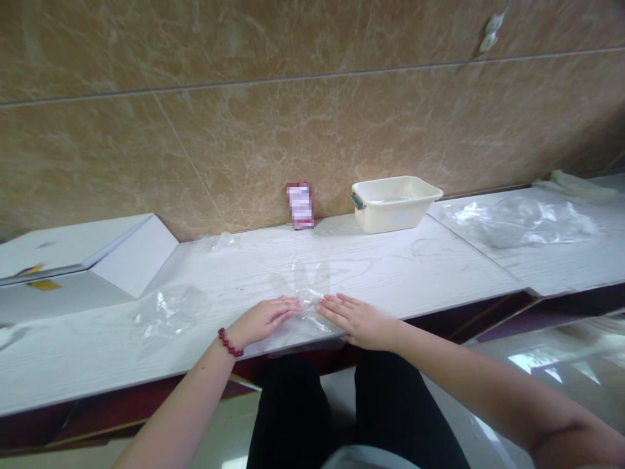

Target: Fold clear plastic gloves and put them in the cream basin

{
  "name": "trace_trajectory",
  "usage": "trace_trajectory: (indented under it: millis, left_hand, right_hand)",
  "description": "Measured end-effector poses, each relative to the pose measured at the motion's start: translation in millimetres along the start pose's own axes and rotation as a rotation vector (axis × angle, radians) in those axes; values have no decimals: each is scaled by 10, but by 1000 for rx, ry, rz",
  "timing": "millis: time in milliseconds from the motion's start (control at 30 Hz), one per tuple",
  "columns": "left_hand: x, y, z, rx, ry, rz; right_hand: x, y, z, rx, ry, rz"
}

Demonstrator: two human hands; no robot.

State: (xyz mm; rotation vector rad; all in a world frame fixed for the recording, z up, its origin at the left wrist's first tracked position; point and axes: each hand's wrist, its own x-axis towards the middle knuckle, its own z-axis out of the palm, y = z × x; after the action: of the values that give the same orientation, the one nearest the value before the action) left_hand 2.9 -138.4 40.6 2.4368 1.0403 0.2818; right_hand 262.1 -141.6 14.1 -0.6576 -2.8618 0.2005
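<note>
A clear plastic bag (312,319) lies flat at the front edge of the white wood-grain counter (234,267), partly hanging over it. My left hand (266,319), with a red bead bracelet (229,343) at its wrist, rests on the bag's left side with fingers stretched out. On the other side my right hand (354,319) lies flat, its fingers spread on the plastic. Both palms face down and neither is gripping. Whether anything lies inside the bag I cannot tell.
A cream plastic bin (395,212) stands against the tiled wall, beside a small red-and-white card (301,207) leaning there. A white box (131,257) sits at the left. Another crumpled clear bag (168,312) lies left of my hands, and a larger plastic bundle (530,221) is far right.
</note>
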Motion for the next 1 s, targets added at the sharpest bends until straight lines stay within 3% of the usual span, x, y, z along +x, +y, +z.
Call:
trace_trajectory:
  millis: [200, 400, 567, 767, 1000]
  left_hand:
    - [-51, -3, 2, -31, -4, -3]
    - [-94, -6, 18, 81, -33, 46]
    - [-123, 12, 23, 104, -47, 55]
    - [-159, 2, 3, -51, -54, 40]
    - [-65, -88, -62, -389, 119, -186]
  right_hand:
    - [57, -49, 43, -9, 3, -16]
    - [121, -70, 61, 78, 27, -40]
    - [100, -41, -69, 222, 26, -20]
    - [63, 7, -213, 432, 22, 9]
    - [282, 150, -225, 685, 89, 351]
